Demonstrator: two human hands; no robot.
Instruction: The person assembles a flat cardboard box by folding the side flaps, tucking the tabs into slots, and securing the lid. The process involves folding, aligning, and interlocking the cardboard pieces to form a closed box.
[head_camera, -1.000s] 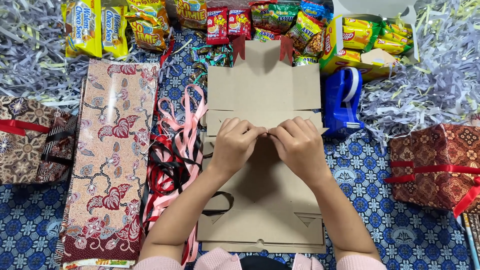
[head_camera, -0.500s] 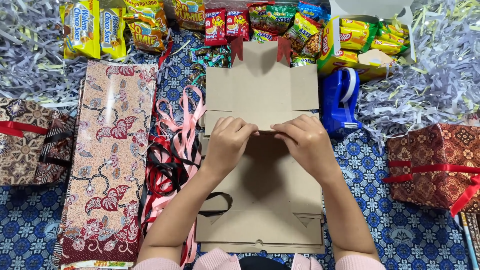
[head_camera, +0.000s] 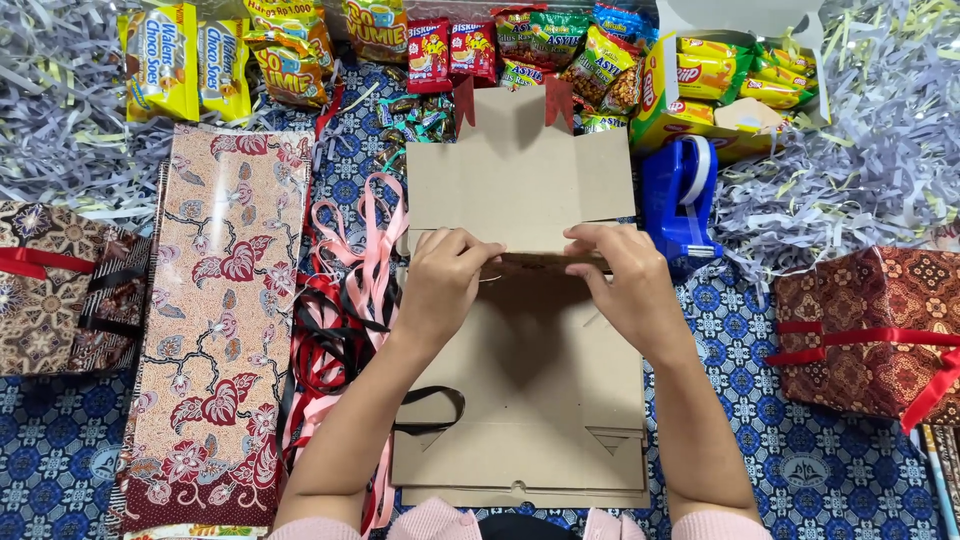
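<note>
Pinching the fold line of the flat cardboard box blank (head_camera: 520, 180), left hand (head_camera: 447, 280) and right hand (head_camera: 622, 285) are sitting side by side, fingers closed on the crease. Blank is stretching from 12 to 6 o'clock beneath both hands; blue tape dispenser (head_camera: 680, 200) is lying at 1 o'clock of the right hand.

a single head-worn camera looks almost straight down from close above, the left hand (head_camera: 450, 275) and right hand (head_camera: 625, 280) mid-frame; snack packets (head_camera: 300, 50) lie beyond the fingertips, forearms run to the bottom edge. no second view shares the scene.
</note>
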